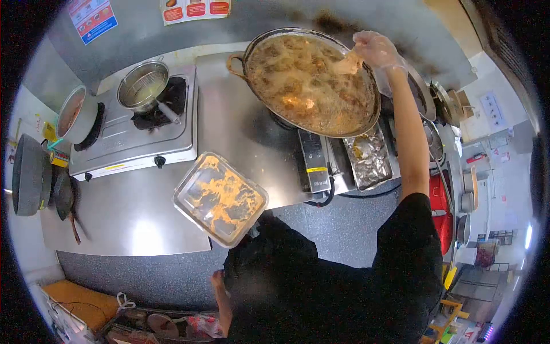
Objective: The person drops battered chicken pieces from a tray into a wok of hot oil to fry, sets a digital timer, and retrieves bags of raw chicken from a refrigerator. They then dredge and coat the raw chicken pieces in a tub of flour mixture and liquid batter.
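Observation:
My right hand (378, 50), in a clear plastic glove, is closed on a pale coated piece of food (348, 64) over the right side of a large wok (238, 67). Bubbling oil and browning pieces fill the wok. A clear rectangular container (220, 199), smeared inside with orange-brown batter, is at the counter's front edge, its lower corner close to my dark clothing. The fingers of my left hand cannot be made out; some bare skin shows at the lower left beside the dark clothing.
A two-burner stove (134, 135) at the left bears a pot with a strainer (143, 86) and a white pot (77, 114). Dark pans (28, 175) stand at the far left. Below the wok are a burner unit (314, 160) and a foil-lined tray (369, 159).

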`<state>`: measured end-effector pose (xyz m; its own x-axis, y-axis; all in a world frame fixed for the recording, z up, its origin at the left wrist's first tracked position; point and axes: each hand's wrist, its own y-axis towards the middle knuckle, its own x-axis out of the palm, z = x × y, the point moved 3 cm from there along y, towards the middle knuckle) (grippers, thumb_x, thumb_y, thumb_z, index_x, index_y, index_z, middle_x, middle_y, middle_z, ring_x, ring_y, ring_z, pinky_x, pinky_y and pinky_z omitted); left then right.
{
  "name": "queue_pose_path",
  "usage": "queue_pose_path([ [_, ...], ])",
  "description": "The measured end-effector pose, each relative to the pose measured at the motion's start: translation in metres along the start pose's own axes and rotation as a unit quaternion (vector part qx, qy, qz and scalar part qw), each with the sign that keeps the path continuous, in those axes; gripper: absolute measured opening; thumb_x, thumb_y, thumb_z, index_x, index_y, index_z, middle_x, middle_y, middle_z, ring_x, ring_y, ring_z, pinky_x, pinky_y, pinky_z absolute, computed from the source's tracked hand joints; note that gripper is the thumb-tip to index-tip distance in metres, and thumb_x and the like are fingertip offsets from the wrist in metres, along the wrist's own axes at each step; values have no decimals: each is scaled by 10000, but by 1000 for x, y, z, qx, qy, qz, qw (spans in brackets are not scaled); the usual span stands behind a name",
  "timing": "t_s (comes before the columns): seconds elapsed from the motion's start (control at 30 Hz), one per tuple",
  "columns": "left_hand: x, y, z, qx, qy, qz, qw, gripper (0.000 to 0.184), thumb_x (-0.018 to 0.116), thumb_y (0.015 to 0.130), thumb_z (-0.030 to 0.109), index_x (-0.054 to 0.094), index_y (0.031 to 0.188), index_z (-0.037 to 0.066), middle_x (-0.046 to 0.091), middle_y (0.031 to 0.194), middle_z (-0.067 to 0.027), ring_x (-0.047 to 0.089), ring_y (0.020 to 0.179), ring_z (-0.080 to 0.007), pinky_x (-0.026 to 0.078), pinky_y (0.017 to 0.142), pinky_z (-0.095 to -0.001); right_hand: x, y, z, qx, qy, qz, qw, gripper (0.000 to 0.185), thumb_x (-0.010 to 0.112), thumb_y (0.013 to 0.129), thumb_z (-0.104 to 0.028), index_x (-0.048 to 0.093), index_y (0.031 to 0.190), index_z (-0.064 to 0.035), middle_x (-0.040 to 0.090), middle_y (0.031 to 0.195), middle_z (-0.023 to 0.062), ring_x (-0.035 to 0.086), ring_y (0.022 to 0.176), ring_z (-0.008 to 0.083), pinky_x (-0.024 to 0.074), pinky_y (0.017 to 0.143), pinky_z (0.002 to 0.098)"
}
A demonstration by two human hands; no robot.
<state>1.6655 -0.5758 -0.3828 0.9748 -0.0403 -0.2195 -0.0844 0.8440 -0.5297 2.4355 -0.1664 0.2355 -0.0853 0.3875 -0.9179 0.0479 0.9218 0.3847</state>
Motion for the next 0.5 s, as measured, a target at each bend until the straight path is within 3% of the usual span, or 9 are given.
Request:
queue_pose_path([
  [0.07, 12, -16, -7, -18, 9, 35, 999, 387, 553, 826, 354, 667, 966, 12, 652, 850, -126, 594, 781, -245, 469, 721, -374, 9, 16, 1, 46, -158, -96, 982, 349, 650, 718, -268, 653, 1019, -91, 645, 982, 142, 621, 931, 310, 487, 829, 368],
  [0.13, 27, -25, -2, -50, 63, 62, 995, 406, 537, 824, 366, 668, 972, 11, 660, 876, -150, 610, 797, -276, 472, 729, -394, 19, 31, 18, 123, -198, -112, 966, 319, 636, 724, -299, 666, 960, -87, 637, 988, 157, 613, 942, 330, 486, 829, 382],
  [0.2, 35, -36, -4, -102, 162, 83, 978, 417, 519, 827, 373, 666, 983, 16, 665, 891, -168, 621, 808, -307, 474, 730, -420, 54, 51, 51, 227, -116, -54, 965, 301, 620, 725, -331, 676, 891, -86, 632, 988, 164, 605, 951, 339, 483, 830, 389],
  [0.3, 47, -51, -4, -181, 302, 115, 929, 434, 491, 830, 385, 664, 998, 23, 673, 915, -194, 639, 823, -352, 476, 732, -459, 97, 63, 72, 174, -88, 39, 980, 287, 620, 687, -337, 662, 821, -87, 639, 959, 154, 599, 950, 334, 483, 825, 374],
  [0.33, 54, -57, -5, -162, 270, 112, 942, 419, 493, 833, 369, 664, 987, 19, 673, 897, -190, 638, 807, -339, 476, 717, -451, 108, 65, 78, 156, -78, 67, 982, 283, 620, 674, -339, 658, 798, -88, 642, 949, 151, 598, 950, 332, 483, 824, 368],
  [0.43, 60, -77, -4, -102, 183, 106, 972, 374, 498, 842, 324, 662, 954, 7, 672, 843, -176, 637, 759, -302, 478, 670, -426, 141, 69, 85, 175, -101, -51, 978, 381, 554, 820, -367, 629, 1035, -61, 637, 1059, 115, 611, 989, 267, 468, 874, 344],
  [0.5, 53, -83, 5, -53, 127, 99, 986, 346, 502, 847, 294, 661, 932, -2, 671, 808, -167, 635, 726, -277, 480, 639, -410, 136, 66, 77, 189, -114, -87, 972, 410, 552, 825, -408, 633, 1037, -67, 635, 1077, 99, 608, 1000, 235, 462, 886, 340],
])
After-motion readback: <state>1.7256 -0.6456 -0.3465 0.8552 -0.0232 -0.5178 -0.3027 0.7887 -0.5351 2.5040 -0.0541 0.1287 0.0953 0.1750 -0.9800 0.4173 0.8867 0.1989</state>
